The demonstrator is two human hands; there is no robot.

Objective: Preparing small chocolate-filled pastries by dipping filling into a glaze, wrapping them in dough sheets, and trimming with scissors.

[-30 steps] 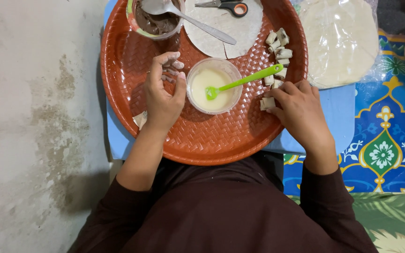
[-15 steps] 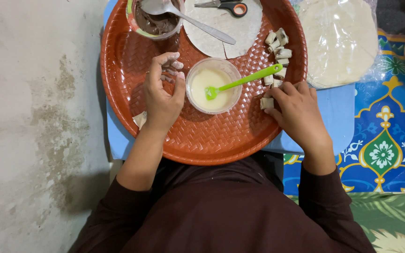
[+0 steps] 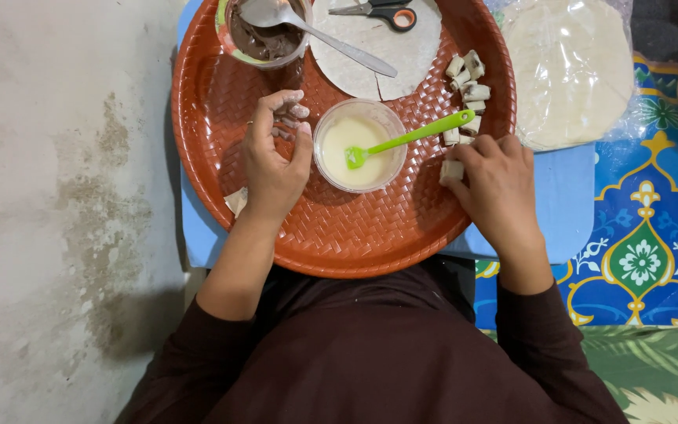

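Right hand [image 3: 496, 184] pinches a small white filled wrapper roll [image 3: 452, 170] at its fingertips on the round red woven-pattern plastic tray [image 3: 339, 235], left hand [image 3: 275, 161] loosely curled, floury, holding nothing; best set it snug beside the pile, seam down.

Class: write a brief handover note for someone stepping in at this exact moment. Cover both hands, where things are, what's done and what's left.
Left hand: floury, resting on the tray beside the paste bowl, holding nothing visible.
Right hand: fingertips on one roll at the tray's right edge.
Green brush sits in the paste.
Done: finished rolls piled at right.
Left: cut wrapper, bagged wrappers, chocolate bowl.
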